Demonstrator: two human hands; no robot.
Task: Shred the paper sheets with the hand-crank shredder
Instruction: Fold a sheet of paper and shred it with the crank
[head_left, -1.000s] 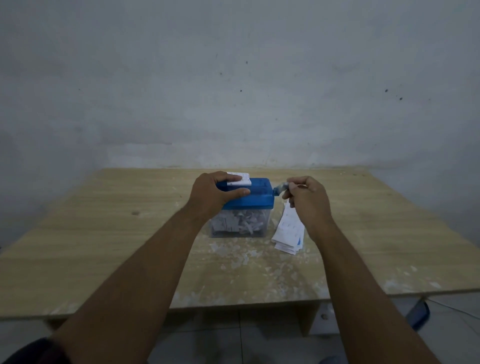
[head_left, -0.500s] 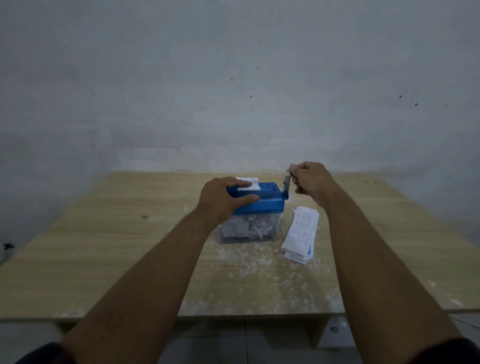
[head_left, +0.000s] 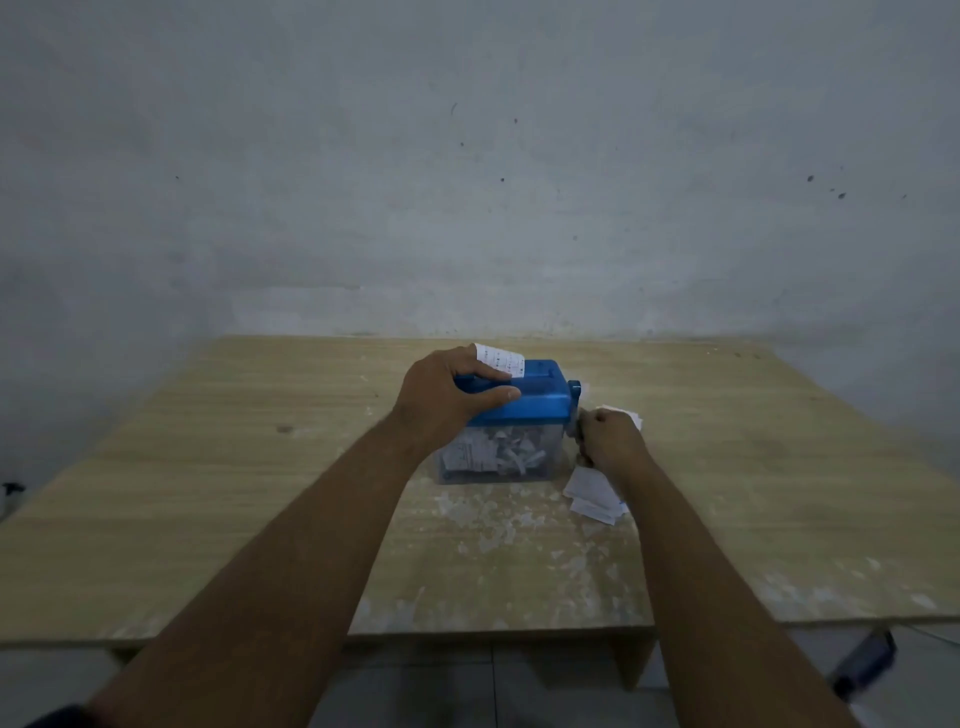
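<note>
grip: shredder (head_left: 519, 402) lid is clamped by left hand (head_left: 444, 397); crank is gripped by right hand (head_left: 610, 439) | risk: sheet (head_left: 501, 359) jammed if skewed

A bare grey wall (head_left: 467, 182), plastered and dotted with small dark specks, rises behind the desk (head_left: 208, 493). The desk's pale wood is scuffed whitish toward its front edge. Below that edge show pale floor tiles (head_left: 467, 691). The light is dim.
</note>
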